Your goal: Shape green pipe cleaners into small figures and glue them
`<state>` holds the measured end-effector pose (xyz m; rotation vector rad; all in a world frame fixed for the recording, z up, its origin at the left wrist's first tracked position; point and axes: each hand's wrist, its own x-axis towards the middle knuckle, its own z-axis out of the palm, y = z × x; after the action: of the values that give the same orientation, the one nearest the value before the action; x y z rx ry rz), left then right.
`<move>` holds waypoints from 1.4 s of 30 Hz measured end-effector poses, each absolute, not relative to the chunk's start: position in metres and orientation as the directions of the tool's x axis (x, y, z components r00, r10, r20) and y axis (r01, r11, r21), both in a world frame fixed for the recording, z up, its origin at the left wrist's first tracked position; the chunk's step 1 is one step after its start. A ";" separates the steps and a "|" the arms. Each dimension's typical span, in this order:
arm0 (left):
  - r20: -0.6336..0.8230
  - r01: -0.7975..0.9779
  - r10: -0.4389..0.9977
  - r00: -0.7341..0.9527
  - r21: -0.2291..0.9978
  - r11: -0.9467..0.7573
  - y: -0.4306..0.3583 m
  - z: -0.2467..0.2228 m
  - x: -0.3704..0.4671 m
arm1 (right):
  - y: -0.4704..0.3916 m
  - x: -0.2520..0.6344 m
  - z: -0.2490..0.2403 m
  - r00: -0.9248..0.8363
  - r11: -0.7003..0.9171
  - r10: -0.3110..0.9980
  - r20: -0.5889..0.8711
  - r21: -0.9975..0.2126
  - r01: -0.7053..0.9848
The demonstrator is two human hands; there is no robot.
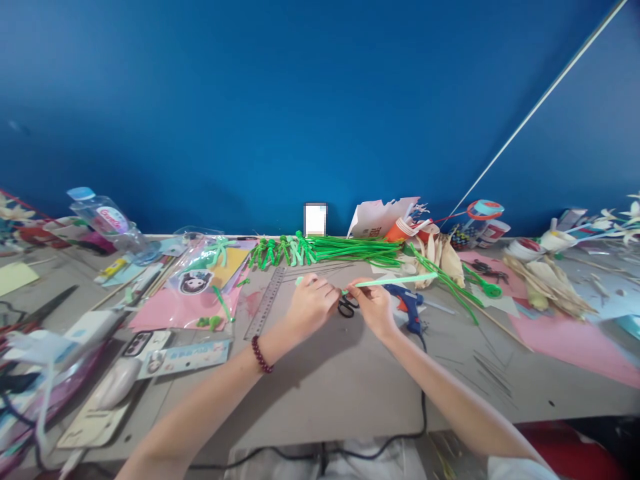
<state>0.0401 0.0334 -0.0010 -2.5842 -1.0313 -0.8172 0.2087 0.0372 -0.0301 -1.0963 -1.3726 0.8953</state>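
- Reference item: the blue glue gun (413, 310), lying on the table (350, 400); its cord (424, 390) runs from the grip toward the near edge, apparently routed to leave the working area free.
- Workpiece: the pale green strip (400, 281), raised just left of the glue gun, its free end extending above it.
- Left hand (317, 303): fingers curled closed around the strip's left portion, presumably to anchor it; exact fingertip contact is hidden.
- Right hand (373, 305): thumb and fingers pinched together on the strip beside the left hand, likely for fine control.
- Scissors (345, 316): left of the glue gun, handles toward the person, an orientation suited to quick pickup.
- Green stems (353, 250): beyond the glue gun, laid roughly parallel, probably to prevent tangling.
- Ruler (265, 303): flat, well left of the glue gun.
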 end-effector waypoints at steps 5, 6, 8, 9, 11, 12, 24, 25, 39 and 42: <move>0.293 0.561 0.836 0.465 0.632 -0.534 0.036 0.004 0.041 | 0.036 0.206 -0.029 -0.003 0.293 0.956 0.293 -0.956 0.033; 0.242 0.496 0.854 0.460 0.728 -0.473 0.037 0.004 0.041 | 0.036 0.206 -0.028 -0.015 0.294 0.956 0.293 -0.955 0.030; 0.157 0.374 0.878 0.452 0.860 -0.347 0.038 0.006 0.042 | 0.036 0.206 -0.027 -0.022 0.296 0.955 0.295 -0.954 0.058; 0.121 0.328 0.889 0.441 0.901 -0.285 0.038 0.007 0.042 | 0.037 0.207 -0.026 -0.020 0.299 0.954 0.299 -0.950 0.086; 0.053 0.250 0.915 0.399 0.954 -0.164 0.040 0.008 0.041 | 0.039 0.210 -0.025 -0.005 0.316 0.947 0.320 -0.931 0.181; 0.022 0.210 0.931 0.365 0.972 -0.105 0.041 0.009 0.040 | 0.040 0.212 -0.024 -0.005 0.327 0.942 0.337 -0.910 0.253; -0.081 0.120 0.972 0.219 0.991 0.055 0.059 -0.004 0.026 | 0.044 0.222 -0.038 -0.318 0.327 0.945 0.081 -0.312 0.892; -0.058 0.156 0.975 0.216 0.987 0.025 0.060 -0.005 0.025 | 0.044 0.222 -0.037 -0.324 0.329 0.944 0.068 -0.295 0.897; 0.369 0.482 0.928 -0.053 0.823 -0.300 0.065 -0.006 0.016 | 0.052 0.220 -0.047 -0.222 -0.248 0.931 -0.291 -0.947 0.203; 0.369 0.512 0.927 -0.067 0.810 -0.286 0.068 -0.011 0.013 | 0.053 0.218 -0.047 -0.333 -0.318 0.886 -0.322 -0.946 0.066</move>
<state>0.0127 0.0678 -0.0109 -2.3763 -2.0418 -1.7393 0.2183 0.0532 -0.0475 -1.2763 -1.2958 1.7172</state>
